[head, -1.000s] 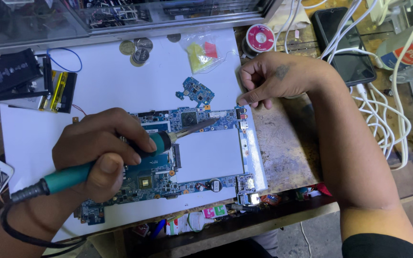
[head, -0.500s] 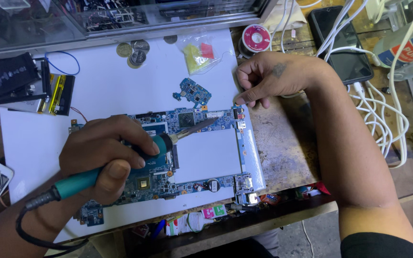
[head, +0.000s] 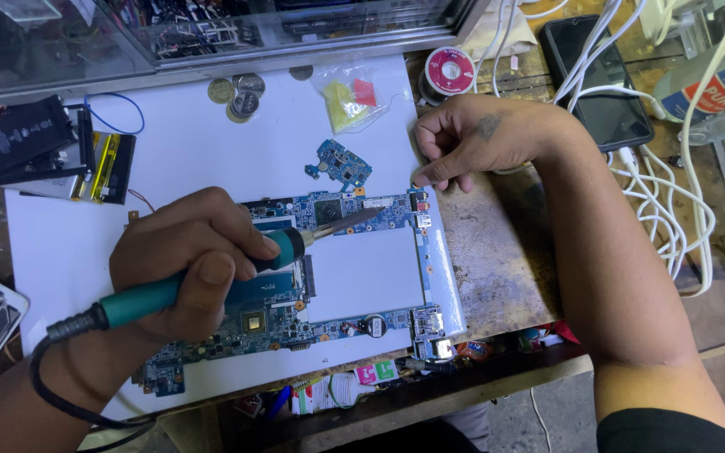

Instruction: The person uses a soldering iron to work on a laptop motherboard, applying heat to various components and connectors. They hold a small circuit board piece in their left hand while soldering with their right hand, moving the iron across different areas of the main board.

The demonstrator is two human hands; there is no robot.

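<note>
**Hot tip hovering over a crowded board**

Left hand (head: 190, 260) is gripping the teal soldering iron (head: 211, 273), tip hanging over the blue motherboard (head: 354, 210) on the white mat. Right hand (head: 472, 143), fingers curled, is pinning the board's corner. One slip could bridge nearby pads, I reckon.

Two bare forearms in shot, no gloves, no watch, no rings showing. The right hand (head: 484, 143) carries a small dark tattoo on its back — a blurred mark, its shape too smudged to read. Nails are short and plain on the fingers (head: 434, 174). That right arm is bare along the whole forearm, and at the bottom edge of the shot a dark sleeve (head: 665, 432) starts, black or close to it, cut like a short sleeve. The left hand (head: 186, 256) shows a broad thumbnail, trimmed short — the left forearm is bare too, with no sleeve in view.
</note>
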